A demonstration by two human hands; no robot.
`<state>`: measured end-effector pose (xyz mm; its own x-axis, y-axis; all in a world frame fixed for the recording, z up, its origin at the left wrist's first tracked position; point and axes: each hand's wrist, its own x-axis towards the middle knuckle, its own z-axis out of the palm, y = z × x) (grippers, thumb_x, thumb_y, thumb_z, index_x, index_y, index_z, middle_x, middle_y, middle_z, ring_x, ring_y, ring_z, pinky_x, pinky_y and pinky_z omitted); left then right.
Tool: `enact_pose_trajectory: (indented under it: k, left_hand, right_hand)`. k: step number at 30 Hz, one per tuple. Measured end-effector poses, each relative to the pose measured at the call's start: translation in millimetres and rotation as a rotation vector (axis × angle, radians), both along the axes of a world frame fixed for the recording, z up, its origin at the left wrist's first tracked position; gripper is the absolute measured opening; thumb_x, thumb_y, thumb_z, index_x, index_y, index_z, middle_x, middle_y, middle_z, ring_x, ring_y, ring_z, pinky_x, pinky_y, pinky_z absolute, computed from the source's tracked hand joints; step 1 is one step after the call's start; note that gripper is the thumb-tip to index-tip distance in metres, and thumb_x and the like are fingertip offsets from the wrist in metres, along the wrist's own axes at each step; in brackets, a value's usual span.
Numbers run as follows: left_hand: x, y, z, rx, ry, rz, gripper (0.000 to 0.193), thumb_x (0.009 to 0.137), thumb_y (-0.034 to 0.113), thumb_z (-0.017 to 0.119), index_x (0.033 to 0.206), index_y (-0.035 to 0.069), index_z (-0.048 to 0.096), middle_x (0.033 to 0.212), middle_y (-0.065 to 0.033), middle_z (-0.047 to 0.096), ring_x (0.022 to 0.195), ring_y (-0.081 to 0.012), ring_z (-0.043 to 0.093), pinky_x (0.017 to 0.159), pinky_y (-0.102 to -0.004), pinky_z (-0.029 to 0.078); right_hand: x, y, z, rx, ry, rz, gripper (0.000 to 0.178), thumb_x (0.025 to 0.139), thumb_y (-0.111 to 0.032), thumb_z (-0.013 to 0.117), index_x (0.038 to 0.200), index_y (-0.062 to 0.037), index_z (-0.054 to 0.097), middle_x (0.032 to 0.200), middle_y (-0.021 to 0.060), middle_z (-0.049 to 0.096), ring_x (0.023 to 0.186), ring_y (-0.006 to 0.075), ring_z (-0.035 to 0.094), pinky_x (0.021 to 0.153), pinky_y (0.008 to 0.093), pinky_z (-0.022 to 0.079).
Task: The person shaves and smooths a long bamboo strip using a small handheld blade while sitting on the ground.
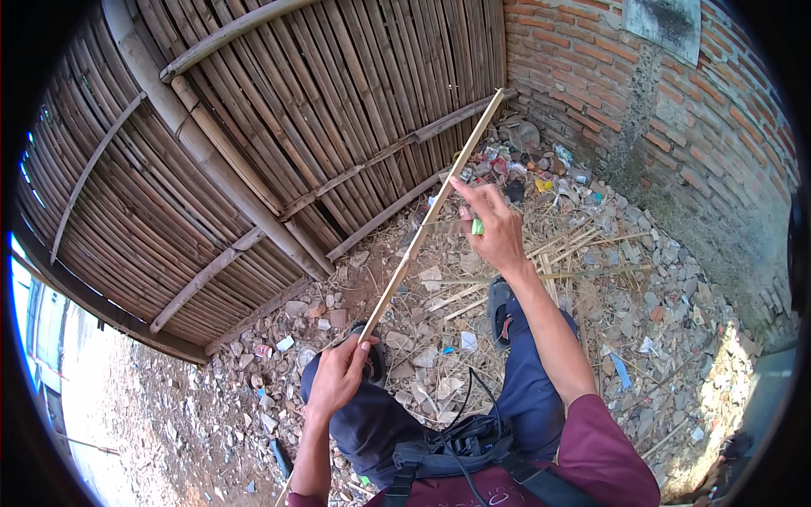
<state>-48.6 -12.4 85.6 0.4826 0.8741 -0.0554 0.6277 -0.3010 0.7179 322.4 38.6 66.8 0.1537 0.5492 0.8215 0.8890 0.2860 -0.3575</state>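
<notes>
A long, pale bamboo strip (394,280) slants up and away from me, its far end close to the foot of the bamboo wall. My left hand (338,372) is closed around its near end, beside my left knee. In my right hand (497,226) is a knife (445,227); a bit of bright green shows at its handle between my fingers. The blade points left and meets the strip near its middle. My right index finger stretches out along the strip's side, just above the blade.
Split bamboo pieces (574,245) lie on the rubble beyond my right foot. A bamboo wall (338,101) stands ahead to the left, a brick wall (591,76) to the right. Litter (541,169) gathers in their corner. A dark handle-like object (281,457) lies left of my leg.
</notes>
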Motion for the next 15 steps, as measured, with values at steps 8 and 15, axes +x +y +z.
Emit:
enact_pose_trajectory:
  k: [8,15]
  left_hand:
    - [6,-3,-2,0.064,-0.038,-0.004,0.028,0.111,0.026,0.057,0.117,0.002,0.071,0.065,-0.0139,0.060,0.057,-0.0248,0.055,0.061,-0.0396,0.045]
    - [15,-8,-12,-0.033,-0.123,0.064,0.022,0.107,0.021,0.065,0.102,-0.001,0.066,0.062,-0.0093,0.055,0.056,-0.0146,0.050,0.055,-0.0362,0.040]
  right_hand:
    - [12,1,-3,0.009,0.010,0.036,0.043,0.098,-0.016,0.071,0.139,-0.0249,0.068,0.100,0.0029,0.067,0.067,0.0196,0.067,0.055,0.0348,0.055]
    - [6,3,-8,-0.071,0.145,0.117,0.040,0.090,-0.006,0.076,0.127,-0.0136,0.062,0.096,0.0071,0.067,0.081,0.0302,0.071,0.067,0.0436,0.054]
